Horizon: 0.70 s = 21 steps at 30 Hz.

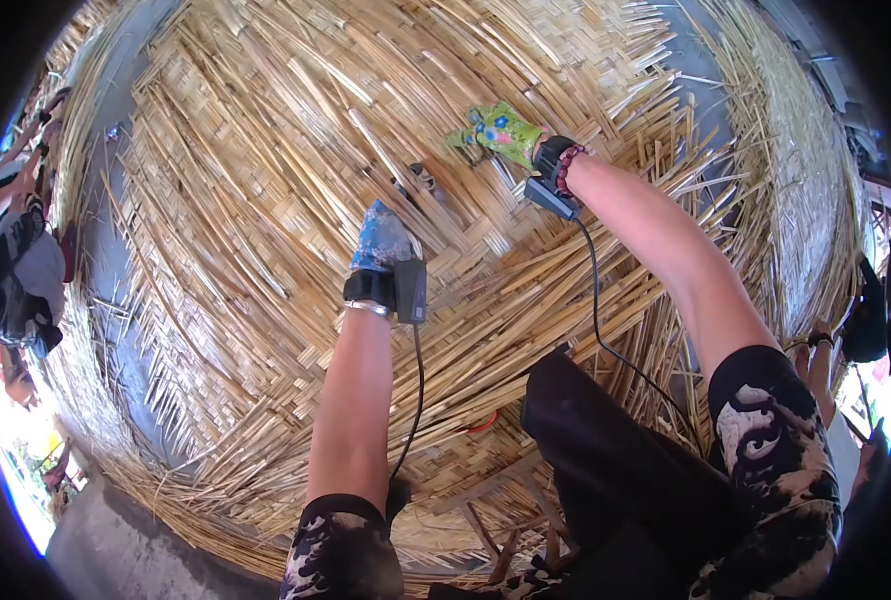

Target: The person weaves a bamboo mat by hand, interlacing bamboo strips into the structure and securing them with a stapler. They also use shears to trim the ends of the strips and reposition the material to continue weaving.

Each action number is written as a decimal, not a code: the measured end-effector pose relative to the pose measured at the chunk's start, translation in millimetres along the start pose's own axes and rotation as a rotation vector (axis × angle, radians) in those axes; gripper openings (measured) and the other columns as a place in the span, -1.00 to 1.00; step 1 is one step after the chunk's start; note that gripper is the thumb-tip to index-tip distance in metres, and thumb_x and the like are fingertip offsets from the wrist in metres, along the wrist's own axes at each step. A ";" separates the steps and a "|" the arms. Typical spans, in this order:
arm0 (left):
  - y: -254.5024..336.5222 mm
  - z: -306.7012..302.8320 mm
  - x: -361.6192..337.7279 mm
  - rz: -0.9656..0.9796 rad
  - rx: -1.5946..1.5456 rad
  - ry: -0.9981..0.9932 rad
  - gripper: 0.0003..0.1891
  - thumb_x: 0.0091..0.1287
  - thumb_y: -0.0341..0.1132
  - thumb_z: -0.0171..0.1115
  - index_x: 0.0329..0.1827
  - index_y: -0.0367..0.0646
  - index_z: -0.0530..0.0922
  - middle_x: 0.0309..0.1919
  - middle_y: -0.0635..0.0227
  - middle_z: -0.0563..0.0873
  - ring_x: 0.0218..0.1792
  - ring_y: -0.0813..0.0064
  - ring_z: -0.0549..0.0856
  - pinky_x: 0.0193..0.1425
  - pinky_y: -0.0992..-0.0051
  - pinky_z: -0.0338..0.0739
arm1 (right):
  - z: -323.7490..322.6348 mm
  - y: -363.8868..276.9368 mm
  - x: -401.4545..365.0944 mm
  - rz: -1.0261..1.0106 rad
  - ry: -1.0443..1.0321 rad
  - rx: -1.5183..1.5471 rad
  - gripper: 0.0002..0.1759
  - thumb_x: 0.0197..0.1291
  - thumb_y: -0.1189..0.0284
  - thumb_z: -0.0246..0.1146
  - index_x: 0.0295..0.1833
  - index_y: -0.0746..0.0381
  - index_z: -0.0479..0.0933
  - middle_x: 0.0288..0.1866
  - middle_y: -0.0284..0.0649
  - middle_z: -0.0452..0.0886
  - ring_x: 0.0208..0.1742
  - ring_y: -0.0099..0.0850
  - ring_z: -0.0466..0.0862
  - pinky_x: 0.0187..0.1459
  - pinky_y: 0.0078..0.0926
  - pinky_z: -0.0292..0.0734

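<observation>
A large woven bamboo mat (236,200) spreads before me, its long loose strips running diagonally. My left hand (381,240), in a blue floral glove, rests low over the middle of the weave. Its fingers point away from me and are mostly hidden, so I cannot tell their grip. A small dark grey piece (422,182) shows among the strips just beyond it. My right hand (501,132), in a green floral glove, is farther out to the right. Its fingers bend to the left, closed on a bamboo strip at the mat's surface.
Loose bamboo strips (526,310) lie in a thick band across the near side. Cables hang from black wrist units (411,290). A wooden stool (506,505) is low by my knee. Another person (26,270) sits at the far left; more people are at the right edge.
</observation>
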<state>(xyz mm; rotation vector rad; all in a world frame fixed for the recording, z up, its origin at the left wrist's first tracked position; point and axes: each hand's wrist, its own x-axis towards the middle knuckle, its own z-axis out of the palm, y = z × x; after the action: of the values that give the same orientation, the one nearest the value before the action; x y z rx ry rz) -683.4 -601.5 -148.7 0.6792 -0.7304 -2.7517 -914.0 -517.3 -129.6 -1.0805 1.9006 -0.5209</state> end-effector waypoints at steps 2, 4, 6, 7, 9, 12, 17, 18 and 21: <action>-1.5 -9.9 4.3 -0.029 -0.005 0.017 -0.73 0.24 -0.46 -0.18 -0.01 -0.29 0.33 -0.11 0.24 0.52 -0.12 0.39 0.53 -0.03 0.48 0.45 | 10.4 19.4 10.5 -0.045 0.009 0.155 -0.49 0.03 0.15 0.08 0.06 0.21 0.33 0.10 -0.10 0.29 0.07 -0.26 0.31 0.07 -0.51 0.17; -1.5 -6.2 4.0 -0.059 -0.006 0.036 -0.74 0.23 -0.47 -0.17 -0.02 -0.28 0.34 -0.12 0.25 0.52 -0.13 0.40 0.54 -0.03 0.49 0.45 | 16.6 33.0 15.2 -0.093 0.019 0.313 -0.49 0.06 0.23 0.08 0.13 0.19 0.27 0.21 -0.09 0.18 0.19 -0.31 0.22 0.17 -0.54 0.06; 1.7 14.1 1.8 0.004 0.026 0.155 -0.74 0.22 -0.48 -0.17 -0.04 -0.27 0.35 -0.14 0.24 0.54 -0.14 0.41 0.54 -0.05 0.50 0.46 | 11.0 28.2 2.5 -0.114 -0.017 0.556 -0.48 0.06 0.26 0.09 0.14 0.23 0.25 0.22 -0.08 0.17 0.20 -0.33 0.20 0.18 -0.55 0.05; 1.6 14.2 2.4 0.004 0.026 0.155 -0.74 0.22 -0.48 -0.17 -0.04 -0.27 0.35 -0.14 0.24 0.54 -0.14 0.41 0.54 -0.05 0.50 0.46 | 8.5 27.5 -3.3 -0.133 -0.056 0.797 -0.47 0.05 0.29 0.10 0.15 0.26 0.23 0.23 -0.07 0.15 0.22 -0.35 0.19 0.19 -0.55 0.04; -0.7 12.5 3.6 -0.004 0.104 0.188 -0.76 0.22 -0.49 -0.16 -0.07 -0.28 0.37 -0.17 0.25 0.55 -0.15 0.43 0.55 -0.07 0.51 0.47 | 13.4 52.2 8.2 -0.125 -0.071 0.912 -0.44 0.02 0.36 0.15 0.14 0.32 0.19 0.18 -0.13 0.22 0.15 -0.44 0.24 0.16 -0.59 0.06; -2.1 0.0 1.6 0.080 0.439 0.148 -0.78 0.21 -0.48 -0.14 -0.11 -0.29 0.39 -0.19 0.26 0.56 -0.16 0.44 0.55 -0.08 0.54 0.46 | 13.0 44.2 6.5 -0.155 -0.094 0.923 -0.41 0.00 0.37 0.17 0.14 0.36 0.18 0.18 -0.16 0.22 0.16 -0.42 0.23 0.16 -0.60 0.06; 5.6 18.6 -1.8 0.228 1.501 0.200 -0.84 0.19 -0.46 -0.13 -0.24 -0.24 0.43 -0.37 0.34 0.56 -0.32 0.46 0.56 -0.27 0.56 0.45 | 7.3 28.7 0.0 -0.082 -0.168 0.578 -0.29 -0.02 0.14 0.15 0.18 0.33 0.15 0.25 -0.11 0.12 0.26 -0.28 0.12 0.20 -0.53 0.02; 5.9 19.3 -2.5 0.271 1.790 0.223 -0.85 0.19 -0.45 -0.13 -0.27 -0.23 0.43 -0.41 0.34 0.56 -0.35 0.46 0.55 -0.30 0.55 0.44 | 16.1 44.7 4.0 -0.111 -0.118 0.808 -0.35 -0.04 0.28 0.19 0.14 0.36 0.16 0.16 -0.15 0.23 0.14 -0.40 0.24 0.12 -0.60 0.11; 3.5 19.5 -5.2 0.336 2.110 0.259 -0.88 0.17 -0.43 -0.12 -0.38 -0.18 0.43 -0.53 0.35 0.53 -0.44 0.45 0.53 -0.38 0.53 0.40 | 8.5 17.7 -5.6 -0.018 -0.058 0.706 -0.27 -0.07 0.16 0.15 0.16 0.35 0.12 0.16 -0.14 0.23 0.15 -0.39 0.23 0.13 -0.56 0.09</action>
<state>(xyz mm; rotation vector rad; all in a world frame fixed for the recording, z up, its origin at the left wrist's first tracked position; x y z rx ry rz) -688.1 -594.8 -129.9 0.8344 -2.9558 -0.5956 -914.0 -502.6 -143.8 -0.6314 1.4678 -1.0563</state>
